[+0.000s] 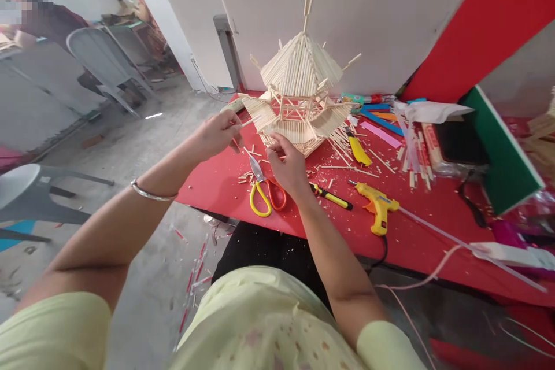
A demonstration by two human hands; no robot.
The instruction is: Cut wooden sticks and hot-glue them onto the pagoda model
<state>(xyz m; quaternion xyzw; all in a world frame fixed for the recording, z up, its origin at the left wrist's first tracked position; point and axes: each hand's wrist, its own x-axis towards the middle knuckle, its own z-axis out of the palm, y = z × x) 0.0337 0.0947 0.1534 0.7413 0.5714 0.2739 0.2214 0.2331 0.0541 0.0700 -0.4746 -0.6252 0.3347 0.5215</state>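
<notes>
I have the left hand (219,134) with its fingers pinched on a thin wooden stick (249,122), beside the stick-built pagoda model (301,66) on the red bench (208,176). Whether the right hand (289,166), near its front edge, grips anything, I cannot tell.

The left arm (121,225) stretches forward, elbow only slightly bent, with the left hand (223,133) above the left edge of the surface (203,179), its thumb and fingers drawn into a pinch. The right arm (327,243) crosses the near edge, bringing the right hand (287,161) farther in from that left edge, fingers curled toward the thumb.
</notes>
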